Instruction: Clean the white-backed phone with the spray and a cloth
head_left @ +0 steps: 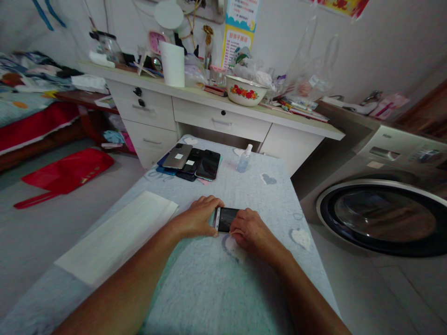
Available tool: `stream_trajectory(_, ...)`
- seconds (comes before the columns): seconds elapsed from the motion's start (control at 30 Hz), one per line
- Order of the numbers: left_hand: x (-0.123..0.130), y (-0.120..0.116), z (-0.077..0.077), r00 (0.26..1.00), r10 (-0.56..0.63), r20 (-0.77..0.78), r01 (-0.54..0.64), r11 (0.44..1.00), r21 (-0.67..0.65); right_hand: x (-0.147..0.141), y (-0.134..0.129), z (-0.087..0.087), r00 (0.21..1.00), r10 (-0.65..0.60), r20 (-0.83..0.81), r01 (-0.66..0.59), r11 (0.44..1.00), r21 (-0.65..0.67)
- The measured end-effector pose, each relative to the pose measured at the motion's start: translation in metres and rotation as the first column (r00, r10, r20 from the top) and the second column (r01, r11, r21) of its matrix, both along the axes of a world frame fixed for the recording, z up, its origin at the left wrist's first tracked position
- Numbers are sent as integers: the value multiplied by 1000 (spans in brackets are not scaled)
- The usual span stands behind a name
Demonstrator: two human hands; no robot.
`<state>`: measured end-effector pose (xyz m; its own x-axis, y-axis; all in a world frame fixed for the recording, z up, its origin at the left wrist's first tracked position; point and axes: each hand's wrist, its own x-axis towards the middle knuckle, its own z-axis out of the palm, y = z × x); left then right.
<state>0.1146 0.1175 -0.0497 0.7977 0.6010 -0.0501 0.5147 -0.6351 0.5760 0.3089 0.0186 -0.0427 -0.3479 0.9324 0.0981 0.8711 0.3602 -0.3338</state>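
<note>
Starting at the left, see a red bag (68, 174) lying on the floor (111, 200), bearing gold marks too blurred to read. Next, on the tablecloth (272, 204), find a white folded sheet (118, 237), and just beyond its far end read "Love" in looping print (159, 175). Farther off, note a cluster of smartphones (195, 160), partly stacked, including two with small white stickers too small to read. Nearer, find the left hand (198, 217) bent in a C, gripping the left end of a white-rimmed smartphone (225, 218) between thumb and fingers. See it lying mid-table, dark screen up, long axis running left to right; cannot tell top end from bottom. Glimpse Chinese lettering on the far poster (240, 39), then a clear spray bottle (244, 160). Find the right hand (249, 229) curled over the smartphone's right part; cannot tell of anything pinched inside. At far right, read "Haier" on the washing machine (349, 153).
</note>
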Motion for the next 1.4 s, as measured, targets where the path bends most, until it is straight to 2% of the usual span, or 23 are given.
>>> stream_trajectory(0.3, 1, -1, 4, 1000, -7, -6, 7, 1000, -7, 38, -12, 18, 996, -93, 4, 93, 980, -178)
stream_trajectory(0.57, 0, 1, -1, 1000, -13, 10, 13, 1000, -5, 51, -15, 22, 985, -167, -38, 153, 955, -253)
stream_trajectory(0.87, 0, 0, 1, 1000, -15, 17, 15, 1000, -5, 55, -10, 18, 966, -256, -41, 247, 955, -166)
stream_trajectory(1.2, 0, 0, 1, 1000, -12, 14, 12, 1000, -12, 63, 5, -5, 934, -353, -48, 355, 935, 25)
stream_trajectory(1.4, 0, 0, 3, 1000, -10, 16, 10, 1000, -15, 65, 6, -6, 920, -386, -72, 388, 921, 28)
